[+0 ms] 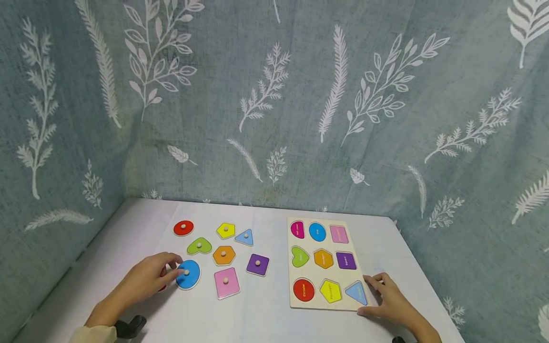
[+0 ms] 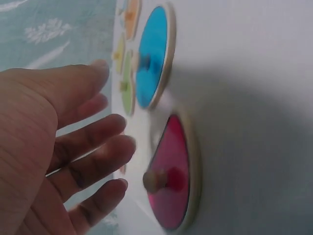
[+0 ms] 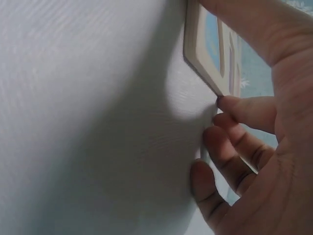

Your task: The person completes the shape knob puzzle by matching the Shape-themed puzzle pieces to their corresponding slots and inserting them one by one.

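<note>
My left hand (image 1: 150, 277) hovers over the loose puzzle pieces at the left, fingers loosely bent and holding nothing. Its thumb overlaps the edge of a blue oval knobbed piece (image 1: 191, 280) in the head view. Below the fingers lies a magenta half-round piece (image 2: 170, 203) with a wooden knob, mostly hidden by the hand in the head view. At the right, my right hand (image 1: 392, 301) holds the near right corner of a wooden shape puzzle board (image 1: 315, 302), thumb at the front edge and index finger at the right edge.
Between hand and board lie a pink rectangle (image 1: 231, 286), purple square (image 1: 261, 269), orange hexagon (image 1: 218, 259) and blue triangle (image 1: 245, 241). Further back are a yellow pentagon (image 1: 223, 233), green heart (image 1: 206, 247) and red round piece (image 1: 183, 232). A patterned curtain (image 1: 300, 166) borders the white table (image 1: 266, 319).
</note>
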